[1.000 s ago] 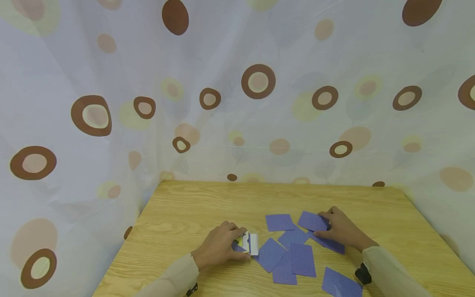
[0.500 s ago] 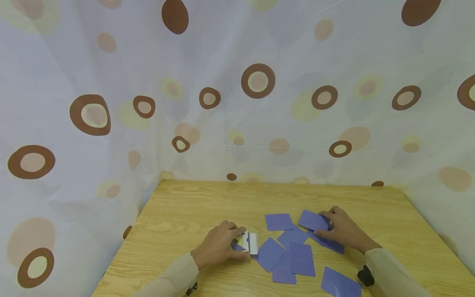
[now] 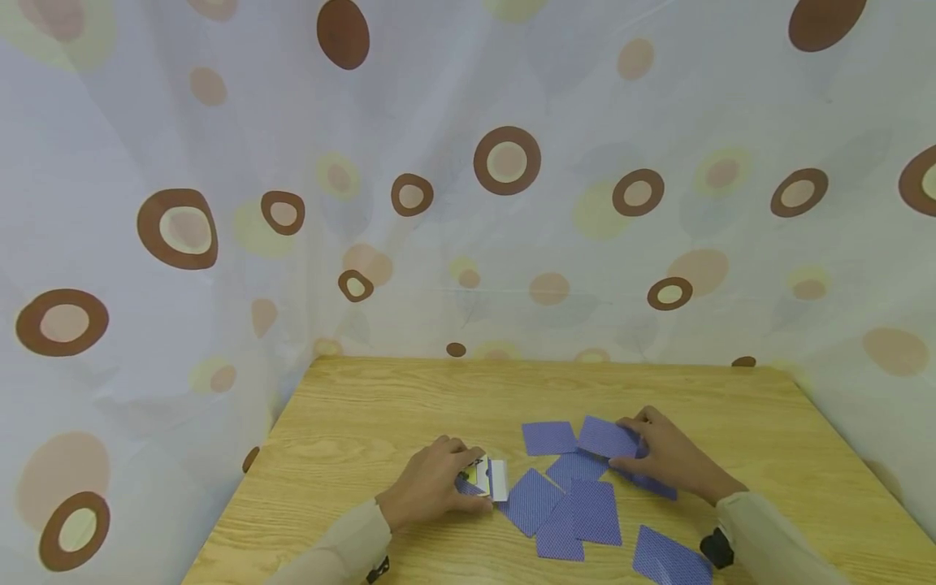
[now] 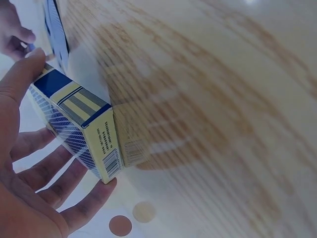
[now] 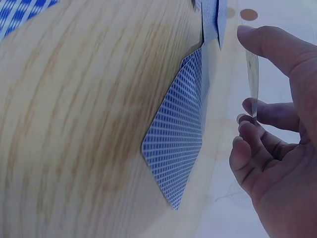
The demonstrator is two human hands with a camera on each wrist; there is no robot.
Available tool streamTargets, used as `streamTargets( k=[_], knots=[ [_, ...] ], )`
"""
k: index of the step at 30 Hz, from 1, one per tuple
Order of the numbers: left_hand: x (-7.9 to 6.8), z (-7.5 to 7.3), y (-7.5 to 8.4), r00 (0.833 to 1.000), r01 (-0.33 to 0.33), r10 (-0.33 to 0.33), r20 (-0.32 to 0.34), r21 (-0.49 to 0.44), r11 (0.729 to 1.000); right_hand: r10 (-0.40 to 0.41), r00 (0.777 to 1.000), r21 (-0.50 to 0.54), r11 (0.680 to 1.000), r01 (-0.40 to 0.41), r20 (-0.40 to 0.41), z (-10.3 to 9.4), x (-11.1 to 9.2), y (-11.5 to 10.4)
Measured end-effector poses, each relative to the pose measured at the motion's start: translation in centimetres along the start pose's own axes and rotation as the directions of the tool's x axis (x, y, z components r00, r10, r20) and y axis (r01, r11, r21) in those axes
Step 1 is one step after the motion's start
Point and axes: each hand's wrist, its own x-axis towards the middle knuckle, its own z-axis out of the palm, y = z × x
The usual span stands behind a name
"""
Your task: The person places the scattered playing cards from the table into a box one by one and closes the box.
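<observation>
Right grip (image 3: 661,453) pinches a card (image 3: 607,437), or a thin few, between thumb and fingers; count cannot be told. Left grip (image 3: 431,483) is curled round the card box (image 4: 79,121), flap end toward the right grip. Most loose cards (image 3: 597,512) lie between the grips, on the table (image 3: 409,390). Cards judged light, bendable, slippery: take by opposite edges. Box judged crushable: hold sides lightly. Patterned curtain (image 3: 453,227) hangs beyond both.

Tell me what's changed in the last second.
The right hand and the card it pinches have shifted slightly to the left. Nothing was visibly picked up or let go. The left hand holding the card box and the other cards stayed put.
</observation>
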Motion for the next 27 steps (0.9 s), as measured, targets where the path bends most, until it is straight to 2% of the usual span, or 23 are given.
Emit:
streamTargets(
  k=[6, 14, 27],
  knots=[
    [0.0, 0.1, 0.0, 1.000, 0.000, 0.000, 0.000, 0.001, 1.000, -0.023, 1.000, -0.023, 0.999, 0.023, -0.003, 0.3, 0.1, -0.2],
    [0.0, -0.1, 0.1, 1.000, -0.017, 0.017, -0.018, 0.009, 1.000, -0.046, 0.999, 0.001, 0.999, 0.046, 0.009, 0.2, -0.1, -1.2],
    [0.0, 0.0, 0.0, 1.000, -0.013, 0.013, -0.010, 0.013, 1.000, -0.055, 0.998, 0.056, 0.997, 0.053, 0.028, 0.5, -0.1, -2.1]
  ],
)
